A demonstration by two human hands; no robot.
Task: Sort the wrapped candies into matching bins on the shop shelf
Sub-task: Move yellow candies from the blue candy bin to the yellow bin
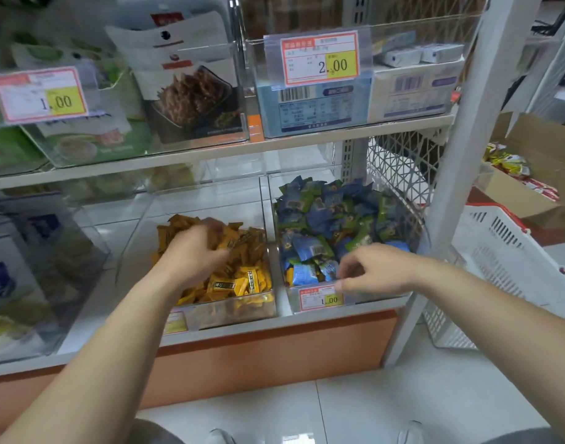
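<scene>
Two clear bins stand side by side on the lower shelf. The left bin [239, 307] holds yellow wrapped candies [245, 280]. My left hand [191, 254] reaches down into them, blurred, its fingertips buried in the pile. The right bin [383, 294] is heaped with blue and green wrapped candies [326, 213], with a yellow one showing at its front left corner [289, 275]. My right hand [370, 272] hovers over that bin's front edge. Its fingers are loosely curled and I see nothing between them.
A 1.00 price tag [321, 299] hangs on the right bin's front. A white plastic basket [505, 261] leans just right of the white shelf post [460, 155]. A cardboard box [531, 161] of packets sits behind it. Boxed snacks fill the clear bins on the upper shelf [306, 136].
</scene>
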